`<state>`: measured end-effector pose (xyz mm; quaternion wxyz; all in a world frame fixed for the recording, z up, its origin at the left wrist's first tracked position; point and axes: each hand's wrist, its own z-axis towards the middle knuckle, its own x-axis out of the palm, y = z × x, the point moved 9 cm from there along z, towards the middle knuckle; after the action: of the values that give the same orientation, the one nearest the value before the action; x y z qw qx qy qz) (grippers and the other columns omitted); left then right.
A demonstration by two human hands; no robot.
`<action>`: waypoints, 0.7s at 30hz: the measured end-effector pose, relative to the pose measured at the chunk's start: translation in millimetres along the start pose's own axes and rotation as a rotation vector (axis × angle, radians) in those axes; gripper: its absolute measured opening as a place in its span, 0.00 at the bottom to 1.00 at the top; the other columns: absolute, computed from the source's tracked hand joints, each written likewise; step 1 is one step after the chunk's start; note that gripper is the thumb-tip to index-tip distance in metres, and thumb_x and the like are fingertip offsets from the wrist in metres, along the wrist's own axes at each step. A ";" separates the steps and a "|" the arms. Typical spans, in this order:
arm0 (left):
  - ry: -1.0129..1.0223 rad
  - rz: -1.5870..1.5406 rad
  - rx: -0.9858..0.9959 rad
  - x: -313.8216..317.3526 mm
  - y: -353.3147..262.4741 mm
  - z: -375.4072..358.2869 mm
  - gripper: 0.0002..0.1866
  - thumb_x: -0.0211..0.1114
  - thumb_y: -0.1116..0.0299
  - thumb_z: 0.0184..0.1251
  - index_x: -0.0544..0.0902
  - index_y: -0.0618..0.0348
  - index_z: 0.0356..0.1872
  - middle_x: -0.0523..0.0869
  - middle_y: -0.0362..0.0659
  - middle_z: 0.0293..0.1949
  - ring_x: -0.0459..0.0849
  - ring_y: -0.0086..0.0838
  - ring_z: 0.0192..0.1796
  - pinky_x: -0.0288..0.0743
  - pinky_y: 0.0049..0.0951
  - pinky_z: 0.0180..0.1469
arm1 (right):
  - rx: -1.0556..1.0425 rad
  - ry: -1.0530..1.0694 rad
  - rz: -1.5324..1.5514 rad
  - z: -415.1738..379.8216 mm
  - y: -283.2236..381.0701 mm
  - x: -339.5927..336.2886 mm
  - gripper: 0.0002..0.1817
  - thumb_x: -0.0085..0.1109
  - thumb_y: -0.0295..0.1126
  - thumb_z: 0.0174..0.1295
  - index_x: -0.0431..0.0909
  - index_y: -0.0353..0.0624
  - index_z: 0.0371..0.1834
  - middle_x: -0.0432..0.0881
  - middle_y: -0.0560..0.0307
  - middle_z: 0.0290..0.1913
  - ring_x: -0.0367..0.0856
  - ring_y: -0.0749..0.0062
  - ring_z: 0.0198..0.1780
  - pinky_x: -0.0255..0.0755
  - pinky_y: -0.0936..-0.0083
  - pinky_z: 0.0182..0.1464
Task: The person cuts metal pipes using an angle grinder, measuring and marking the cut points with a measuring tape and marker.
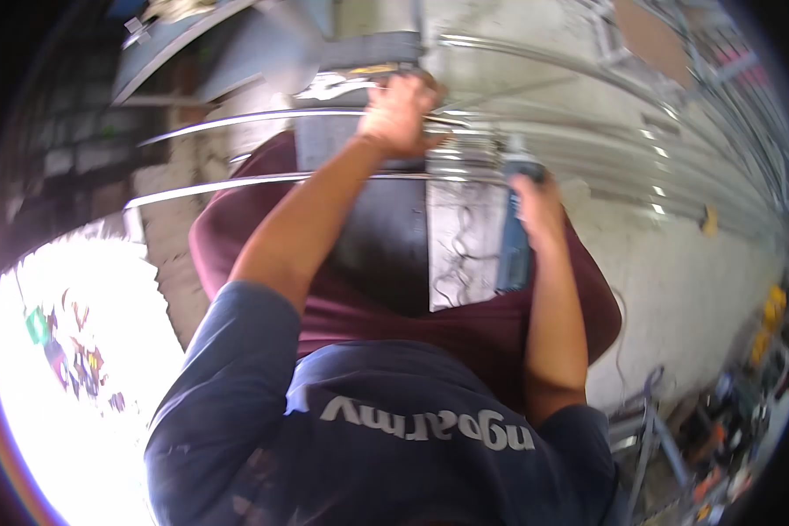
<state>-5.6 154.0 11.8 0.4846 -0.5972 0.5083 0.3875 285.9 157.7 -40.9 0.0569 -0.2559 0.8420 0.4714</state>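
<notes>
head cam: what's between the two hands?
In the head view, a pale scribbled metal panel and shiny metal bars fill the gap between the left hand, gripping the dark panel's top, and the right hand holding the blue tool.

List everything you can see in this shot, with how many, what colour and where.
Metal sheet: one, grey, scribbled marks, centre, under both hands.
Dark panel: one, black, left of the metal sheet.
Metal rods: several, silvery, curving across the upper half.
Power tool: one, blue, centre right, in the right hand.
Concrete floor: pale grey, right side.
Tools: several, mixed colours, blurred, lower right.
Shorts: maroon, centre.
Shirt: navy, white lettering, bottom.
Left hand: pressing the panel's top edge.
Right hand: gripping the power tool.
</notes>
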 end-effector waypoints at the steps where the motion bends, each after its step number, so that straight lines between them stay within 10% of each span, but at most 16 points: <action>1: 0.114 0.016 0.009 5.2 -1.5 -8.6 0.38 0.71 0.40 0.78 0.76 0.49 0.81 0.73 0.54 0.84 0.64 0.46 0.90 0.61 0.68 0.83 | 0.037 -0.012 0.114 1.0 -3.5 -7.3 0.30 0.68 0.47 0.61 0.85 0.34 0.60 0.87 0.54 0.39 0.85 0.67 0.35 0.81 0.64 0.36; 3: -0.052 -0.037 0.119 28.5 5.2 -18.8 0.30 0.66 0.47 0.83 0.78 0.51 0.77 0.89 0.53 0.69 0.85 0.50 0.77 0.77 0.58 0.75 | 0.110 -0.036 0.280 22.9 -39.5 -25.2 0.23 0.64 0.46 0.66 0.84 0.39 0.55 0.87 0.52 0.38 0.86 0.65 0.33 0.81 0.68 0.31; 5: 0.192 -0.044 -0.012 25.5 8.0 -17.6 0.23 0.60 0.58 0.87 0.80 0.54 0.74 0.95 0.53 0.56 0.95 0.54 0.61 0.87 0.55 0.64 | 0.191 0.094 0.562 23.7 -38.3 -27.3 0.23 0.61 0.46 0.67 0.83 0.38 0.54 0.88 0.48 0.37 0.88 0.57 0.32 0.86 0.62 0.33; 15: -0.083 -0.061 0.227 -145.9 -158.9 -107.0 0.17 0.63 0.69 0.80 0.85 0.64 0.65 0.97 0.57 0.46 0.99 0.51 0.51 0.94 0.50 0.52 | 0.034 0.042 0.704 22.1 3.7 -85.1 0.28 0.63 0.53 0.69 0.82 0.40 0.59 0.88 0.43 0.39 0.89 0.52 0.35 0.88 0.52 0.40; 20: -0.271 -0.113 0.262 -228.7 -184.5 -233.7 0.14 0.64 0.70 0.79 0.86 0.66 0.57 0.96 0.55 0.36 1.00 0.50 0.43 0.94 0.43 0.42 | 0.004 0.155 0.870 67.7 -22.4 -82.3 0.26 0.65 0.49 0.69 0.86 0.42 0.62 0.92 0.48 0.56 0.90 0.50 0.60 0.83 0.51 0.66; 21: -0.239 -0.110 0.259 -231.0 -175.6 -254.3 0.13 0.64 0.70 0.79 0.86 0.67 0.56 0.95 0.55 0.35 0.99 0.50 0.41 0.94 0.43 0.41 | 0.056 0.115 0.830 87.5 -37.4 -87.5 0.25 0.65 0.50 0.70 0.86 0.43 0.59 0.91 0.48 0.49 0.91 0.52 0.51 0.86 0.52 0.57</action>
<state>117.1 -37.6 323.4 0.6349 -0.5063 0.4594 0.3600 366.8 246.8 -88.0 -0.1780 0.0808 0.8881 0.4161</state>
